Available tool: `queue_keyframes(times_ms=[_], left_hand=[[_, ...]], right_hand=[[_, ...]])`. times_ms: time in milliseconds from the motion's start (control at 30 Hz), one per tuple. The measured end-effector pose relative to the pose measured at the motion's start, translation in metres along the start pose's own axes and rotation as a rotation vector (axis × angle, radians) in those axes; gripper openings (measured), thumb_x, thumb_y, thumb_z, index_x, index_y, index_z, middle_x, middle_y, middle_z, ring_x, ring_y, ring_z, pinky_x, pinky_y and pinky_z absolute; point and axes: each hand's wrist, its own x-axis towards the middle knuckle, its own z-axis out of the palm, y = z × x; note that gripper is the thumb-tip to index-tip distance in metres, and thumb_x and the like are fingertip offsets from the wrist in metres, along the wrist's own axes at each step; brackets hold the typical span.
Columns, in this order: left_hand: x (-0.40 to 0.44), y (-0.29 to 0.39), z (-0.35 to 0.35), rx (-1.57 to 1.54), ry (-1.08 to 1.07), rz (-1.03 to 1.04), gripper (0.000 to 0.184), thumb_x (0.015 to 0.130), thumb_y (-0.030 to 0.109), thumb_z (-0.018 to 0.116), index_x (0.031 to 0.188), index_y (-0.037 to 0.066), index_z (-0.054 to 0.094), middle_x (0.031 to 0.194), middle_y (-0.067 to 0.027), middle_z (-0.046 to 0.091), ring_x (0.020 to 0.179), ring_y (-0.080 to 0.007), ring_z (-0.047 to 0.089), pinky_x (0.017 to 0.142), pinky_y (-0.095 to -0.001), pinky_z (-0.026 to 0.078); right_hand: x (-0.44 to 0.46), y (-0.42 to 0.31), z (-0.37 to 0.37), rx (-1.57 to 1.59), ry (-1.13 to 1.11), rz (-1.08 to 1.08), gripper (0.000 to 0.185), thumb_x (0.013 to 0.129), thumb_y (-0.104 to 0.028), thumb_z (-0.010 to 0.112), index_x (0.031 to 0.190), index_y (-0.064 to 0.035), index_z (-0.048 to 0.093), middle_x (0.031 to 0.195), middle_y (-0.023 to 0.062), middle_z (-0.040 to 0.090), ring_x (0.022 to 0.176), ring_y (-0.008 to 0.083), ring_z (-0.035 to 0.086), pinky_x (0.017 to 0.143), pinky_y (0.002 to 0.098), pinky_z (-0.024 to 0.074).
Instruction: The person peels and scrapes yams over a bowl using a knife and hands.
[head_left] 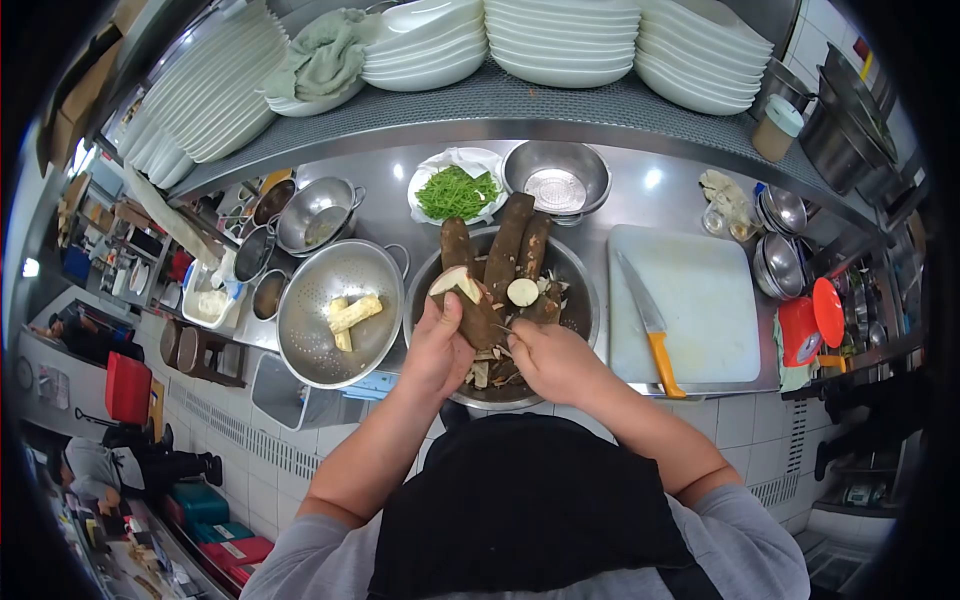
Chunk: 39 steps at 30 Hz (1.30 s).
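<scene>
My left hand [438, 350] is wrapped round a brown root [477, 318] whose cut upper end shows pale flesh. Against the root's lower right side, my right hand [552, 358] is closed on a small tool, mostly hidden by the fingers. Both hands are over a large metal bowl [592, 330] holding several unpeeled roots [508, 245] and peel scraps. One root beside my hands shows a round white cut face [522, 292]. Left of the bowl, a metal colander [300, 310] holds peeled pale yellow pieces [352, 317].
To the right, a knife [650, 318] with a yellow handle lies on a white cutting board [715, 300]. Behind the bowl are a plate of chopped greens [456, 192] and an empty metal bowl [556, 178]. A shelf [420, 122] bears stacked plates. Another person [105, 465] is at far left.
</scene>
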Motion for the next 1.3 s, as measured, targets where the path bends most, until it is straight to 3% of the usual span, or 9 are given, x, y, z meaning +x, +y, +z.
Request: queue_keyframes(times_ms=[367,433,667,767,867,933,1033,1133,1300], left_hand=[[-0.005,-0.006,0.009,0.025,0.058,0.037,0.048,0.105,0.03,0.053,0.145,0.011,0.035,0.127,-0.0072,0.054,0.12,-0.0196,0.053,0.106,-0.0393,0.042],[-0.005,-0.006,0.011,0.056,0.063,0.086,0.048,0.104,0.039,0.052,0.141,0.011,0.041,0.126,-0.0077,0.056,0.122,-0.0222,0.053,0.108,-0.0418,0.041],[-0.005,0.006,0.012,-0.097,-0.042,0.079,0.049,0.105,0.041,0.049,0.142,0.012,0.04,0.128,-0.0075,0.054,0.122,-0.0208,0.052,0.106,-0.04,0.042],[-0.005,0.013,0.014,-0.18,-0.043,0.024,0.054,0.104,0.049,0.045,0.143,0.011,0.041,0.129,-0.0073,0.054,0.124,-0.0234,0.053,0.11,-0.0432,0.04],[-0.005,0.018,0.018,-0.215,-0.068,0.026,0.056,0.104,0.05,0.044,0.144,0.011,0.04,0.13,-0.0077,0.053,0.124,-0.0238,0.052,0.11,-0.0437,0.04],[-0.005,0.019,0.021,-0.187,-0.046,0.047,0.054,0.103,0.051,0.047,0.139,0.011,0.045,0.129,-0.0063,0.054,0.123,-0.0219,0.053,0.108,-0.0422,0.041],[-0.004,0.02,0.024,-0.125,-0.093,0.087,0.054,0.103,0.05,0.047,0.138,0.008,0.046,0.129,-0.0064,0.054,0.124,-0.0216,0.052,0.109,-0.0419,0.04],[-0.004,0.02,0.027,-0.126,-0.086,0.091,0.054,0.103,0.05,0.047,0.137,0.007,0.046,0.129,-0.0065,0.053,0.125,-0.0212,0.051,0.11,-0.042,0.039],[-0.009,0.019,0.033,-0.1,-0.085,0.087,0.054,0.103,0.049,0.047,0.137,0.008,0.045,0.129,-0.0063,0.053,0.125,-0.0208,0.051,0.11,-0.0422,0.039]], right_hand=[[0.005,-0.009,0.006,0.071,0.044,0.054,0.026,0.1,-0.021,0.047,0.096,0.0037,0.055,0.084,0.0303,0.065,0.083,0.0495,0.064,0.077,0.0569,0.0493],[0.006,-0.015,0.005,0.119,0.038,0.101,0.027,0.101,-0.021,0.046,0.097,0.0042,0.055,0.085,0.0318,0.065,0.085,0.0505,0.063,0.077,0.0567,0.048],[-0.003,-0.026,-0.023,0.159,0.057,0.158,0.024,0.102,-0.021,0.045,0.099,0.0017,0.053,0.082,0.0295,0.064,0.085,0.0504,0.062,0.076,0.0547,0.0472],[-0.01,-0.032,-0.029,0.058,0.087,0.027,0.021,0.102,-0.02,0.047,0.102,0.0002,0.053,0.082,0.0279,0.064,0.081,0.0488,0.063,0.074,0.0526,0.0488],[-0.017,-0.038,-0.032,0.026,0.035,-0.024,0.024,0.101,-0.018,0.05,0.116,0.0002,0.055,0.083,0.0268,0.065,0.08,0.0457,0.064,0.072,0.0511,0.05],[-0.021,-0.037,-0.029,-0.098,0.17,-0.081,0.038,0.1,-0.015,0.051,0.137,-0.0045,0.051,0.086,0.0231,0.064,0.078,0.0429,0.065,0.072,0.0507,0.0511],[-0.023,-0.04,-0.033,-0.065,0.213,-0.155,0.054,0.097,-0.012,0.054,0.15,-0.0118,0.043,0.087,0.019,0.063,0.077,0.0406,0.065,0.071,0.0497,0.0521],[-0.025,-0.04,-0.038,-0.054,0.049,-0.14,0.061,0.094,-0.009,0.056,0.153,-0.0154,0.041,0.088,0.0176,0.061,0.075,0.0388,0.064,0.071,0.0479,0.0529],[-0.024,-0.035,-0.028,-0.051,0.1,-0.184,0.064,0.091,-0.004,0.058,0.152,-0.0142,0.041,0.087,0.0183,0.062,0.075,0.0386,0.064,0.07,0.0478,0.0527]])
